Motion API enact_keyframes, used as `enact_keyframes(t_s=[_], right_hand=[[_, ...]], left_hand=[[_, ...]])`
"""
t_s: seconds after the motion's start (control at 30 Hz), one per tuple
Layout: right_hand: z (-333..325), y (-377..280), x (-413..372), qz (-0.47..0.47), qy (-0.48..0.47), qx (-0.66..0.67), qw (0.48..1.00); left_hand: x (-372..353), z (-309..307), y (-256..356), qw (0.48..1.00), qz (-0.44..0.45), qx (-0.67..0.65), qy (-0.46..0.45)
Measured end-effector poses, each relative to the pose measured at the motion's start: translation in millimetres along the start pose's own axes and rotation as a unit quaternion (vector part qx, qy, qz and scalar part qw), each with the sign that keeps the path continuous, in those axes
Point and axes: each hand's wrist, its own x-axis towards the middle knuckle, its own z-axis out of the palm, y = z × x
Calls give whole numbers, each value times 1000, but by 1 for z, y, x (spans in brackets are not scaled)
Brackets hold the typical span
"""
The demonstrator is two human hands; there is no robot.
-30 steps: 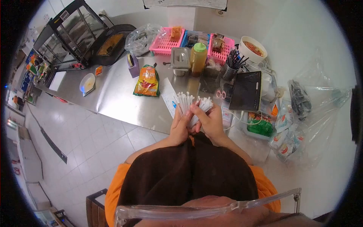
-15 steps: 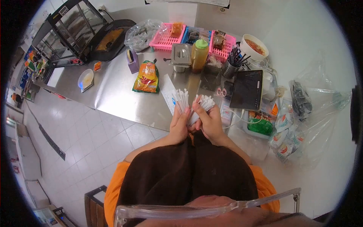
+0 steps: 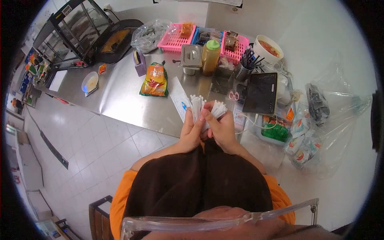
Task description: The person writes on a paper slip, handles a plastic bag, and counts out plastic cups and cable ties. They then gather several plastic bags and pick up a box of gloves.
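Two bunches of thin white sticks are held upright, fanned apart at their tops, over the front edge of the steel table (image 3: 120,104). My left hand (image 3: 191,130) is wrapped round the left bunch (image 3: 197,105). Around the right bunch (image 3: 218,108) my right hand (image 3: 221,127) is closed, its thumb lying across the sticks. Both hands touch at their lower parts, where the stick ends are hidden. A paper sheet (image 3: 177,94) with a blue pen (image 3: 184,106) lies just beyond my left hand. Pink-handled scissors (image 3: 234,95) are beyond my right hand.
A black tablet (image 3: 260,94), a cup of black sticks (image 3: 243,73) and a green-topped container (image 3: 275,130) stand right. Farther back are a sauce bottle (image 3: 210,58), a lidded steel container (image 3: 191,57), pink baskets (image 3: 176,42) and a bowl (image 3: 269,49). A yellow-orange packet (image 3: 155,81) lies left.
The bunch in my left hand has shifted slightly right and stands closer to the other bunch. My left hand has moved a little right with it.
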Motion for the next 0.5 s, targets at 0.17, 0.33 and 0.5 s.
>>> enact_keyframes(t_s=[0.17, 0.33, 0.5], right_hand=[[0, -2, -2, 20, 24, -7, 999], [-1, 1, -3, 22, 24, 10, 999], [-1, 6, -3, 22, 43, 8, 999]], left_hand=[[-1, -6, -4, 1000, -16, -16, -21], [-4, -9, 0, 997, -37, -35, -51], [-4, -7, -7, 1000, -13, -7, 2]])
